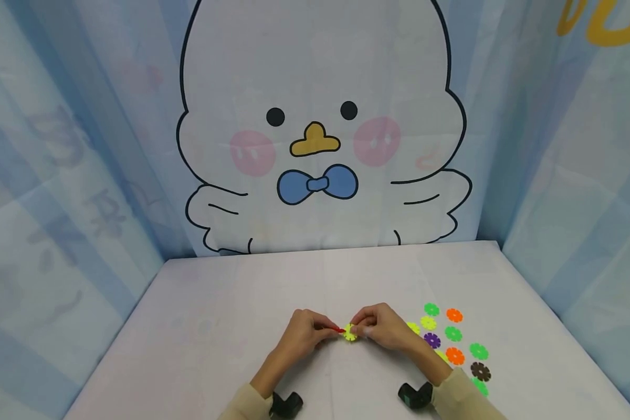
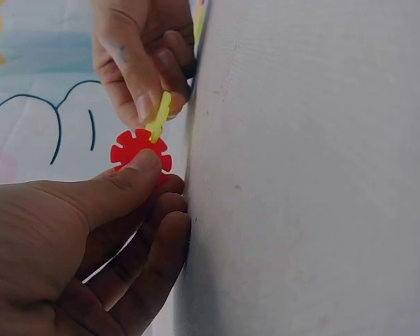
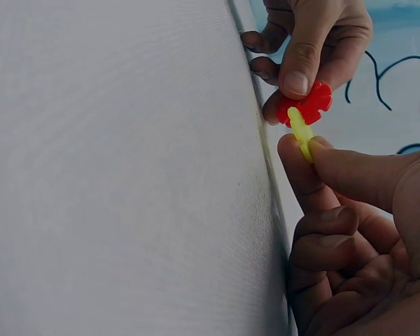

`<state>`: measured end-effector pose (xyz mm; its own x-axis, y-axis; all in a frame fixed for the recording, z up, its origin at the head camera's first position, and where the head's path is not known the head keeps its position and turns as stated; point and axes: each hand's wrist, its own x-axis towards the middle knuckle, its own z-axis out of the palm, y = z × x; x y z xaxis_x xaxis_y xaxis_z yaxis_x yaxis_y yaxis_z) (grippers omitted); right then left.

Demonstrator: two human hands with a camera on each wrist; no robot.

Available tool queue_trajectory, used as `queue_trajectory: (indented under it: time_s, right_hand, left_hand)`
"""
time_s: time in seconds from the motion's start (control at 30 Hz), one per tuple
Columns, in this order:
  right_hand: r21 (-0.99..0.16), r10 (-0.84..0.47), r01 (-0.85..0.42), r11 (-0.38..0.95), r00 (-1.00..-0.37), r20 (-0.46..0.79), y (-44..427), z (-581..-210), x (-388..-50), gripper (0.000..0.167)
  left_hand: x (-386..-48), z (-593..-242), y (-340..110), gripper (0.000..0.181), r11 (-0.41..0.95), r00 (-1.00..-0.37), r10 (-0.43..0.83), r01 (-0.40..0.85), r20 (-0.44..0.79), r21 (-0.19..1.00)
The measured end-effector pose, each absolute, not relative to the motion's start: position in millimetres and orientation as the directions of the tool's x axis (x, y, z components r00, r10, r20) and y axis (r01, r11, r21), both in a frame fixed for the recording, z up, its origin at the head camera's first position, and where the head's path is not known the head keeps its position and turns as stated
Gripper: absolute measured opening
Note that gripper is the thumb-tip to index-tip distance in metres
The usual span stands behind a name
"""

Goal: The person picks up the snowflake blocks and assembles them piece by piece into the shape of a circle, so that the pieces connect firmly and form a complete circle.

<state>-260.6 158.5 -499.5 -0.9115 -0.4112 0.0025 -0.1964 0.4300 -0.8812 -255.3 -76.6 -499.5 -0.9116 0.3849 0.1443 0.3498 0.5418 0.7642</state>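
Between thumb and forefinger, my left hand [image 1: 305, 333] [image 2: 91, 238] pinches a red notched disc [image 2: 129, 148] [image 3: 315, 105]. My right hand [image 1: 383, 326] [image 3: 357, 217] pinches a yellow notched disc [image 1: 350, 333] [image 2: 159, 115] [image 3: 301, 133] by its edge. The two discs meet at their rims, the yellow one turned at an angle across the red one. Whether their notches are interlocked I cannot tell. In the head view the red disc shows only as a thin edge.
Several loose notched discs lie on the white table [image 1: 215, 321] right of my right hand, among them a purple one [image 1: 432, 340], an orange one [image 1: 454, 315], a green one [image 1: 479, 351] and a brown one [image 1: 480, 371]. Behind hangs a cloth with a cartoon bird.
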Motion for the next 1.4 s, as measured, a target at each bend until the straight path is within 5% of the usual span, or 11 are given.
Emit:
queue_trajectory:
  time_s: [0.63,1.03,1.4]
  right_hand:
    - [-0.928,-0.369,-0.099,0.359,-0.928,-0.044,157.9,-494.0,-257.9,0.016]
    - [-0.929,-0.319,-0.035,0.368,-0.943,-0.091,160.1,-492.5,-262.9,0.019]
    - [-0.919,-0.358,-0.069,0.388,-0.93,-0.082,156.3,-489.7,-258.6,0.021]
  left_hand:
    - [-255.2,-502.5,-74.0,0.005,0.501,-0.909,0.374,0.365,0.184,0.785]
    - [-250.2,-495.9,-72.0,0.018,0.34,-0.921,0.356,-0.029,-0.157,0.94]
    - [-248.2,-498.3,-69.4,0.029,0.219,-0.879,0.434,-0.11,-0.198,0.97]
